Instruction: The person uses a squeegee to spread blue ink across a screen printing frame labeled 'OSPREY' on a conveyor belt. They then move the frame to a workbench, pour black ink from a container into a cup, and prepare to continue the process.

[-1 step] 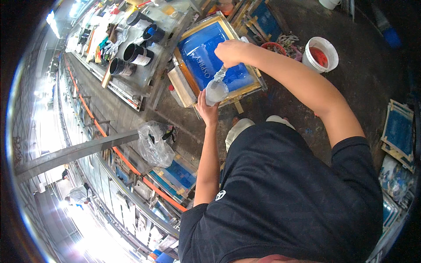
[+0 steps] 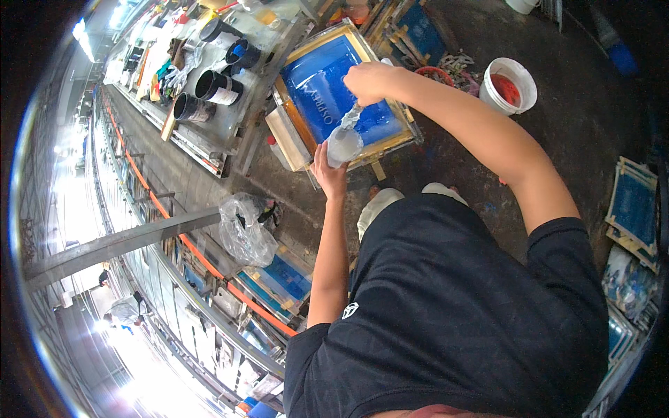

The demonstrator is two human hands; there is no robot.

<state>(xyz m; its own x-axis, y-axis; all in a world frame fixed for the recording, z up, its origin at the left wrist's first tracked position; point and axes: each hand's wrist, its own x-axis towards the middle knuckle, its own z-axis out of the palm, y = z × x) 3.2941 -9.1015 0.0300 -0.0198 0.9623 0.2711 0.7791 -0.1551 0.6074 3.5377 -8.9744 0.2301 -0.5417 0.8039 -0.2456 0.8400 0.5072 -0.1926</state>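
Note:
My left hand (image 2: pixel 331 176) is wrapped round a translucent plastic cup (image 2: pixel 342 149) that has whitish stuff in it. The cup is tilted, above the near edge of a screen-printing frame (image 2: pixel 408 136) with a blue mesh (image 2: pixel 376 125) and pale lettering. Over the mesh, my right hand (image 2: pixel 371 83) is closed on a narrow tool coated in whitish paste (image 2: pixel 350 117). The tool's lower end reaches to the mouth of the cup. My fingers hide its handle, so its exact kind does not show.
Several black ink pots (image 2: pixel 219 88) stand on a cluttered table (image 2: pixel 240 125) at the left. A white bucket (image 2: pixel 528 82) with red inside stands on the floor at the right. More blue screens (image 2: pixel 633 209) lean at the far right. A clear plastic bag (image 2: pixel 245 233) hangs by a grey beam (image 2: pixel 132 242).

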